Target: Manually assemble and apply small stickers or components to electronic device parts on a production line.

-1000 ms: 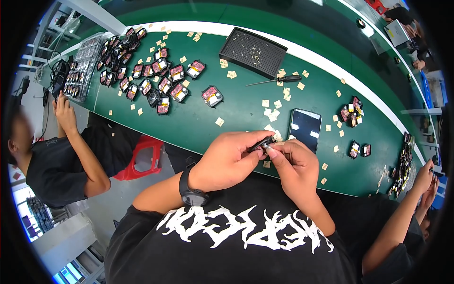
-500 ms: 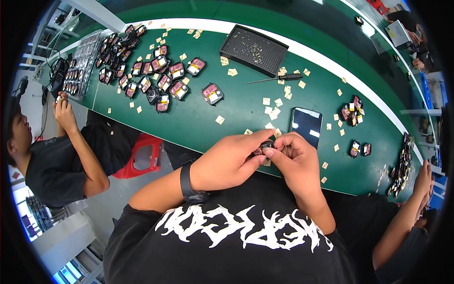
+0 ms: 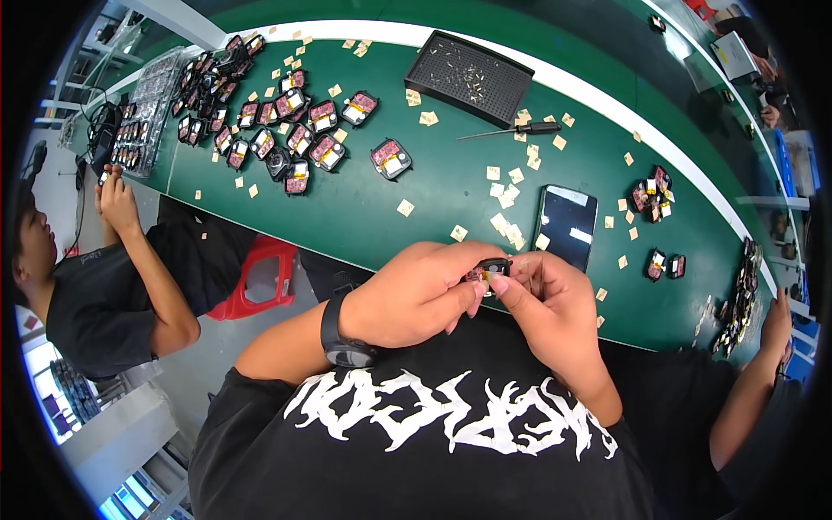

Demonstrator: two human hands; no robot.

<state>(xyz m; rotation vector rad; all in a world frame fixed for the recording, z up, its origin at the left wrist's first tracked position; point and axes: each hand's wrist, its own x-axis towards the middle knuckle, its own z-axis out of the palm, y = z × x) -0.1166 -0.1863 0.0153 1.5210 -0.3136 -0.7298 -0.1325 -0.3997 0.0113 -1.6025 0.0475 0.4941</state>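
Close in front of my chest, at the near table edge, a small black-cased electronic module (image 3: 494, 267) with a red circuit board is held between my hands. My left hand (image 3: 416, 293) is closed around its left side, a black watch on the wrist. The thumb and fingers of my right hand (image 3: 551, 299) pinch its right side, and a whitish patch shows by the thumb. Fingers cover much of the module. Just beyond my right hand lies a dark-screened smartphone (image 3: 567, 227). A single similar module (image 3: 391, 159) rests farther off to the left.
Many similar modules (image 3: 295, 139) crowd the table's left, beside plastic trays (image 3: 156, 108). A black perforated tray (image 3: 468, 78) holds small pieces; a screwdriver (image 3: 539, 127) lies nearby. Pale square stickers (image 3: 406, 208) are scattered about. Co-workers sit at left (image 3: 121, 295) and right (image 3: 737, 407).
The module in my hands has tilted, so more of its red board shows. My right thumb has shifted slightly on it. The view has moved a little.
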